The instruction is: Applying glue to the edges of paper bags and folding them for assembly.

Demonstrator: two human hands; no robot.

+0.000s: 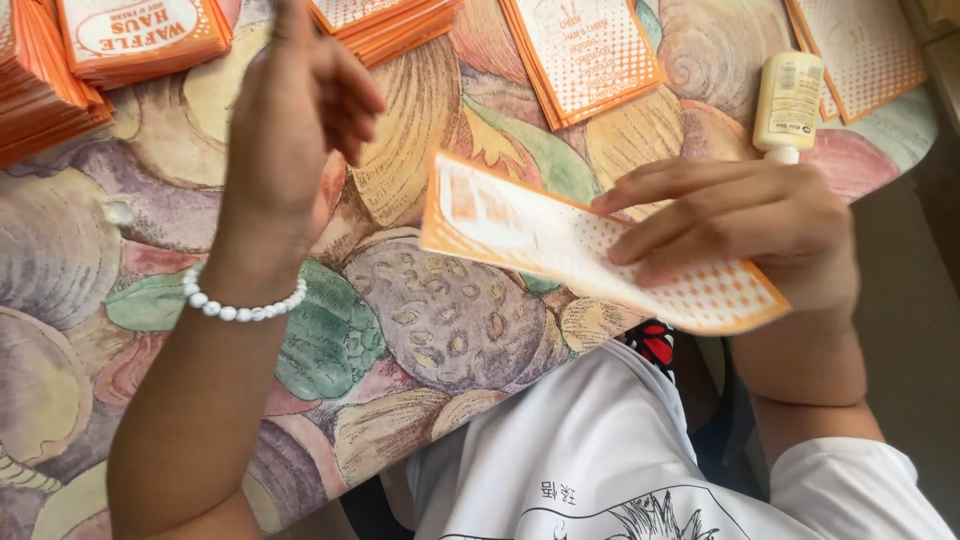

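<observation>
Right hand (740, 225) laid flat across an orange-and-white dotted paper sleeve (590, 250), fingers (660, 205) stretched along its top face, thumb hidden beneath — grip clamped on the sleeve. Sleeve held just above the near edge of the surface (420, 320), tilted, its left end blurred and pointing toward the middle. Right forearm coming in from the lower right, wrist bent inward.

Left hand (300, 110) raised over the surface, back toward the camera, fingers loosely curled inward with nothing between them — grip slack and empty. White bead bracelet (243, 308) around the left wrist; forearm rising steeply from the lower left.

Stacks of matching sleeves (140, 35) along the far side of the shell-patterned cloth. Small cream bottle (788, 105) standing on its cap just beyond the right hand. White printed shirt (600, 450) below.
</observation>
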